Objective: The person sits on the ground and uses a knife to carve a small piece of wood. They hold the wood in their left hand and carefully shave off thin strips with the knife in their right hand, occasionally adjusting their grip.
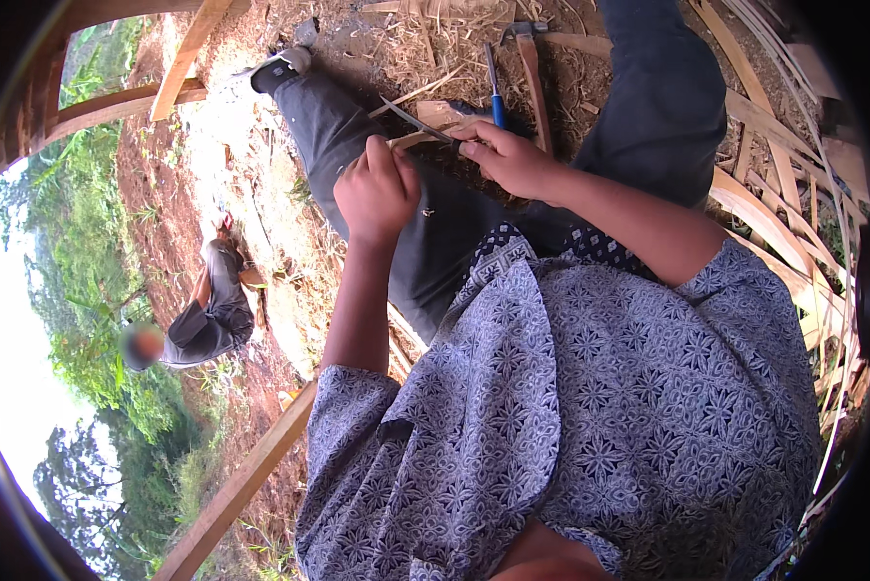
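My right hand (512, 163) is closed round the dark handle of a knife, and its thin curved blade (413, 118) points up and to the left. Closed in a fist, my left hand (379, 192) grips one end of a narrow pale wood strip (413, 139). The strip runs over my thigh toward the right hand, close below the blade; whether blade and strip touch, I cannot tell. Just beyond the right hand, a slim metal tool with a blue handle (498, 110) lies beside a wooden-handled hammer (532, 82). A wood block (441, 113) lies behind the blade.
Long split wood strips (769, 218) are heaped along my right side. Shavings (444, 44) litter the ground ahead. At left, another person (212, 324) sits on the bare slope, beyond a slanting timber beam (246, 484). More timbers (125, 105) stand at the upper left.
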A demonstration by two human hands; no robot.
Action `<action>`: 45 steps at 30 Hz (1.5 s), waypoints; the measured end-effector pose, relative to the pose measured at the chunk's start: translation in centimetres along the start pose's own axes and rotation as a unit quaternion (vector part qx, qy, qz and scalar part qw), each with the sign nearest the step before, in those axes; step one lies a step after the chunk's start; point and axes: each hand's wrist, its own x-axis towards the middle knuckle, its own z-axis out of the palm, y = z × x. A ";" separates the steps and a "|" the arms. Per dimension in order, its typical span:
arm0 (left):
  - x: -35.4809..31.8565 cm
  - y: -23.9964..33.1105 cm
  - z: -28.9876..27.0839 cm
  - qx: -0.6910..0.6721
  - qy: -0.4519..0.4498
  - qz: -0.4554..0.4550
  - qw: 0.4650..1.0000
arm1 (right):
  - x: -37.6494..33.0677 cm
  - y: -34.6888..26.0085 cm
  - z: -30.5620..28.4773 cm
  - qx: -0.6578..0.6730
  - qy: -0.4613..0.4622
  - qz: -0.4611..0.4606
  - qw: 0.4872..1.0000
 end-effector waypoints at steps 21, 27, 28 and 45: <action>1.0 0.5 0.2 0.000 -0.019 0.020 1.000 | -2.3 2.2 -0.7 -0.136 0.029 -0.036 0.990; 1.5 1.1 -0.6 -0.019 0.014 0.027 0.999 | -1.4 2.0 -1.3 -0.100 0.023 0.064 0.993; 1.8 1.1 -1.0 -0.016 0.016 0.029 0.999 | -1.3 2.1 -1.2 -0.078 0.052 0.042 0.995; 2.2 0.1 0.9 -0.020 0.015 0.026 0.999 | -1.5 -1.7 -0.4 -0.054 0.086 -0.082 0.991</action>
